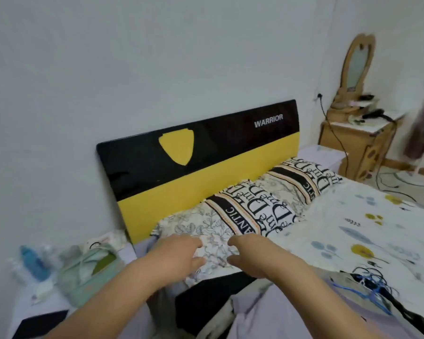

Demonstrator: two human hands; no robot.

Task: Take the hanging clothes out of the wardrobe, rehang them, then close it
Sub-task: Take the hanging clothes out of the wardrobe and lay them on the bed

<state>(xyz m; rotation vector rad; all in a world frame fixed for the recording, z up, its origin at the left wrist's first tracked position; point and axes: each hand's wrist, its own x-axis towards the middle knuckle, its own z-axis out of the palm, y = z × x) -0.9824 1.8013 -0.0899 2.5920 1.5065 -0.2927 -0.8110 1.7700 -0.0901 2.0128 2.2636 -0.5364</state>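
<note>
The wardrobe is out of view. I lean over a bed. My left hand (179, 255) and my right hand (250, 255) hover side by side, fingers and thumbs loosely curved toward each other, at a floral cloth (216, 253) by the near pillow. Neither hand visibly holds anything. Below my wrists a black garment (206, 304) and a lavender garment (279, 314) lie on the mattress. Blue hangers (367, 287) lie tangled with dark clothing at the lower right.
A black and yellow headboard (206, 155) stands against the wall, with two printed pillows (255, 209) and a leaf-print quilt (353, 228). Left of the bed are a blue bottle (32, 263) and a green bag (88, 272). A wooden dressing table (357, 143) stands far right.
</note>
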